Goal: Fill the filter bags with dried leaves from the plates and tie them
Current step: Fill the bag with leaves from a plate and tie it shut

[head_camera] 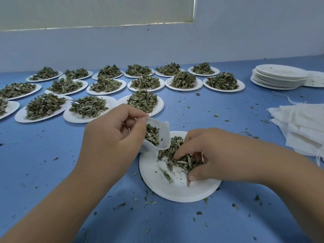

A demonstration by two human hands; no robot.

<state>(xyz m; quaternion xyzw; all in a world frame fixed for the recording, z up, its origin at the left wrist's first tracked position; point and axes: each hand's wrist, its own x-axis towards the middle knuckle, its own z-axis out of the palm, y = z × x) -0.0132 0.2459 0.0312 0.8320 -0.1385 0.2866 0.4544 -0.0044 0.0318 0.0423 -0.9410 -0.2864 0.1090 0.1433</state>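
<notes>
Rows of plates heaped with leaves fill the blue table from nine o'clock round to one o'clock. Right of them, near the middle, the left hand is curled. Its thumb and forefinger pinch the upper edge of a white filter bag, and its other fingers are folded behind the cloth. The bag hangs just over the ten o'clock rim of the near plate. Its mouth is held wide open and points to about four o'clock, towards the right hand, with leaves already showing inside. Its closed end is hidden behind the left hand, so its long axis can only be guessed as running ten to four.

On the near plate lies a thin scatter of loose leaves. The right hand comes in from four o'clock, fingers and thumb bent down and closing on a pinch of them.

At two o'clock stands a stack of empty plates. At three o'clock lies a pile of flat bags.
</notes>
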